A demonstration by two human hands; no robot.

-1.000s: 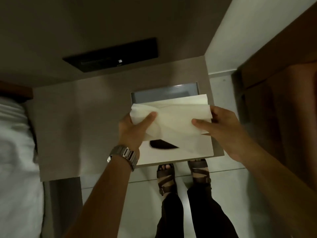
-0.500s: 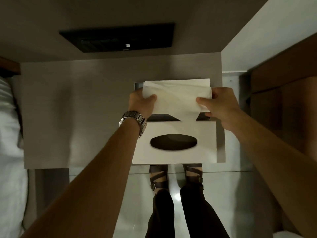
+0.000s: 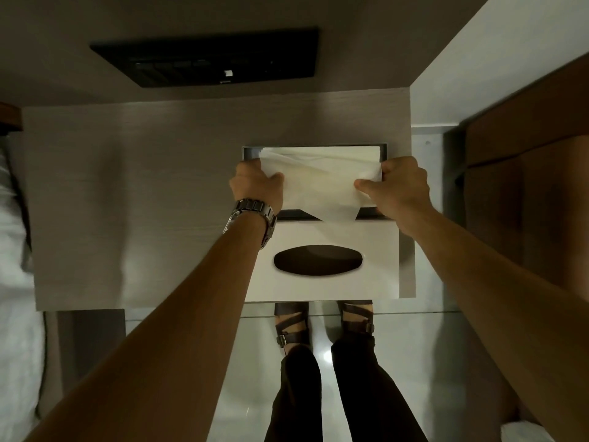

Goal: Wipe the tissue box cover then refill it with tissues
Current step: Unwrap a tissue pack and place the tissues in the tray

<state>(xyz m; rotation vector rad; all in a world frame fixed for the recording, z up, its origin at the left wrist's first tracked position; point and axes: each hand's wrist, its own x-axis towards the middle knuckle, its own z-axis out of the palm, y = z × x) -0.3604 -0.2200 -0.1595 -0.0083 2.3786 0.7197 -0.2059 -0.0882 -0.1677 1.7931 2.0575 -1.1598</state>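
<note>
A stack of white tissues [image 3: 322,177] hangs between both hands over a dark open box tray [image 3: 250,152] on the bedside table. My left hand [image 3: 256,185], with a metal watch on its wrist, grips the stack's left end. My right hand [image 3: 398,186] grips the right end, thumb on top. One loose tissue corner droops toward me. The white tissue box cover [image 3: 322,282] with its dark oval slot lies flat on the table just in front of the tray, at the table's near edge.
The grey wood-grain bedside table [image 3: 143,202] stretches to the left. A black panel [image 3: 207,55] is set in the wall behind. White bedding [image 3: 12,250] lies at the left, a brown wooden surface [image 3: 526,186] at the right. My sandalled feet [image 3: 322,327] stand on the glossy floor.
Both hands carried the tissue stack away from above the cover and down over the open tray behind it. The cover's oval slot, earlier partly hidden, now shows fully.
</note>
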